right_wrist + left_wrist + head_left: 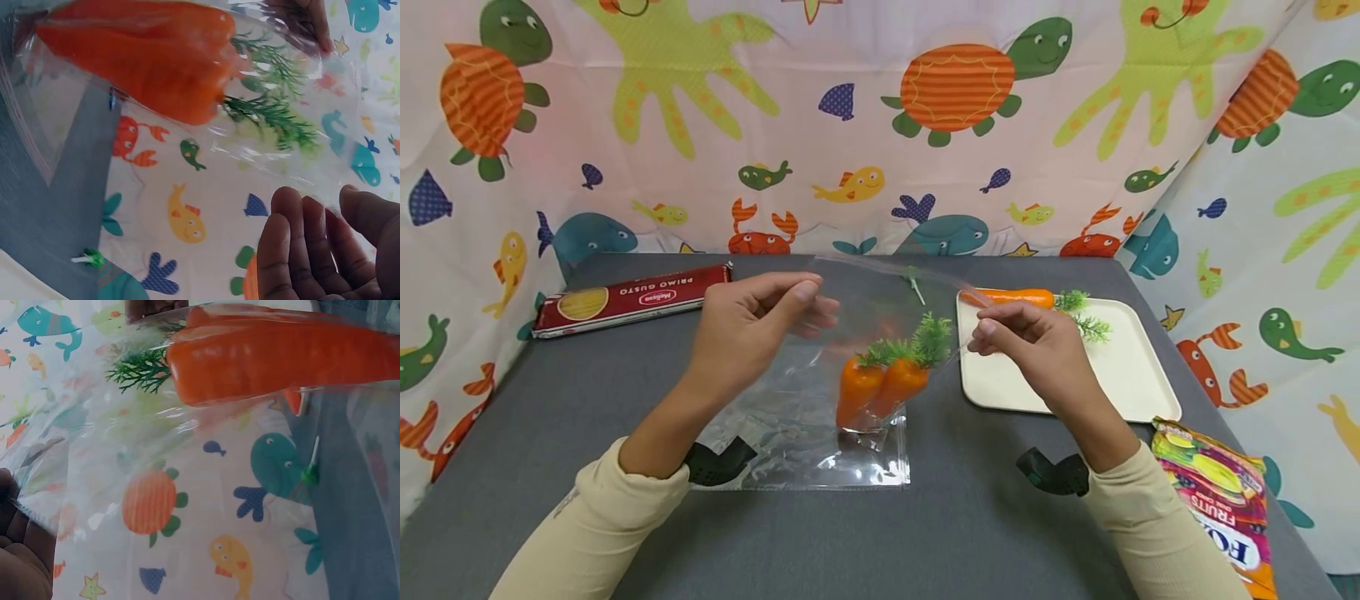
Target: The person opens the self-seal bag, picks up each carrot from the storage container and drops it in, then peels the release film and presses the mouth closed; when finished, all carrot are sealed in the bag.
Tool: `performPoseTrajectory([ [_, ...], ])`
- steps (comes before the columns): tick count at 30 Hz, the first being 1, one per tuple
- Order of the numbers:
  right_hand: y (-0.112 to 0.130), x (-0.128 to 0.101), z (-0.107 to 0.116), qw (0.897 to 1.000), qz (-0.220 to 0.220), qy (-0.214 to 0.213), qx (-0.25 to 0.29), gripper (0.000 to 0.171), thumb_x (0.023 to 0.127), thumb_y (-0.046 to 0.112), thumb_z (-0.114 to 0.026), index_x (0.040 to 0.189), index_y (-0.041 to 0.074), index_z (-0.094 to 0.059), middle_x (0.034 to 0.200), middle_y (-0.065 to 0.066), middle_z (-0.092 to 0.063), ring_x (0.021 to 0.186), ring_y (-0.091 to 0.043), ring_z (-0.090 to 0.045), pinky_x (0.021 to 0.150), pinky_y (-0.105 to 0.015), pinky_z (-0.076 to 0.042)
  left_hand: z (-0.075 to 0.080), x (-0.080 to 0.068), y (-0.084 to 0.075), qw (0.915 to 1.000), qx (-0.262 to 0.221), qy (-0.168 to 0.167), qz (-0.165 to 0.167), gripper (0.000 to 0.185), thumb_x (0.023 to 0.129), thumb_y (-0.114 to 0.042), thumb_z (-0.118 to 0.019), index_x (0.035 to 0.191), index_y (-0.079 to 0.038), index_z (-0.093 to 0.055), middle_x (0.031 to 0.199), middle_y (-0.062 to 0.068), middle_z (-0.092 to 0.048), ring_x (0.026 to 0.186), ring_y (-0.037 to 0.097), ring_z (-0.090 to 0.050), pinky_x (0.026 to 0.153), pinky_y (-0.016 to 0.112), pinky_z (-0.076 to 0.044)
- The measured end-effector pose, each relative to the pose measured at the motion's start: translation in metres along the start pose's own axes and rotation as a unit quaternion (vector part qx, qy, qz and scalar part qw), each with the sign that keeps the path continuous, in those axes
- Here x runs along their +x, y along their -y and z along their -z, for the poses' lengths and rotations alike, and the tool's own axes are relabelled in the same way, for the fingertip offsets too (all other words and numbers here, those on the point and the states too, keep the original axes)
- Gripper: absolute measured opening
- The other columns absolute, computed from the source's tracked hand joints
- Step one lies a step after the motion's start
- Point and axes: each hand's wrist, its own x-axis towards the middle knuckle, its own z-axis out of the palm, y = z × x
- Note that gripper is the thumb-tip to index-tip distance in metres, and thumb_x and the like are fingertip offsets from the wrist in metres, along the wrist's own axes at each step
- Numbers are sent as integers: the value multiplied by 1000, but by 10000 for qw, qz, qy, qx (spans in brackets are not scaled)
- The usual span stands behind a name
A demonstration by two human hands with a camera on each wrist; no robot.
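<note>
Two orange toy carrots (891, 385) with green feathery tops are inside a clear plastic bag (156, 425), which hangs in front of me between my hands. My left hand (760, 321) pinches the bag's upper left edge between thumb and fingers. On the other side, my right hand (1037, 346) pinches the upper right edge, fingers bent toward the thumb. In the right wrist view the carrots lie one against the other, their leaves pointing toward the bag's upper end. A second clear bag (775, 458) lies flat on the table below.
A cream tray (1127, 358) at the right holds another carrot (1018, 297). A red pasta packet (632, 300) lies back left, a candy bag (1217, 500) at the right edge. Behind the held bag is a small green-headed thing on a white stick (917, 287). Printed curtains (820, 167) enclose the table.
</note>
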Motion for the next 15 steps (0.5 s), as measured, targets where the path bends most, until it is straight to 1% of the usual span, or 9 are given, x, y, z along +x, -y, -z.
performPoseTrajectory([
  [4,7,0,4,9996,250,-56,-115,18,93,7,-67,107,-5,-67,89,-14,-69,80,-22,-69,78,-33,-56,-3,2,-2,10000,26,60,6,17,95,-2,-62,108,1,-72,86,8,-73,76,22,-72,67,36,-57],
  [8,16,2,8,9961,494,-364,-631,20,92,9,-68,109,-3,-68,89,-11,-70,81,-19,-68,77,-27,-55,-5,3,-3,9999,43,134,28,17,94,-2,-63,108,2,-72,86,8,-73,76,21,-72,67,36,-57],
  [10,21,3,9,9913,690,-605,-941,21,92,10,-69,109,-1,-69,89,-9,-70,81,-16,-68,75,-23,-54,-6,4,-4,9998,65,206,23,16,94,-2,-63,107,2,-72,87,7,-73,76,20,-72,67,36,-57],
  [12,26,4,8,9855,963,-823,-1129,21,91,7,-70,110,-2,-69,91,-7,-70,81,-14,-68,74,-20,-53,-6,4,-6,9996,68,292,5,16,94,-2,-63,107,3,-71,87,7,-73,77,20,-72,67,36,-57],
  [15,36,8,3,9755,1543,-998,-1207,20,88,0,-70,108,-3,-70,92,-7,-69,82,-13,-67,77,-21,-53,-7,4,-8,9990,147,418,-26,16,94,-1,-63,107,3,-71,88,6,-74,77,18,-72,66,35,-58],
])
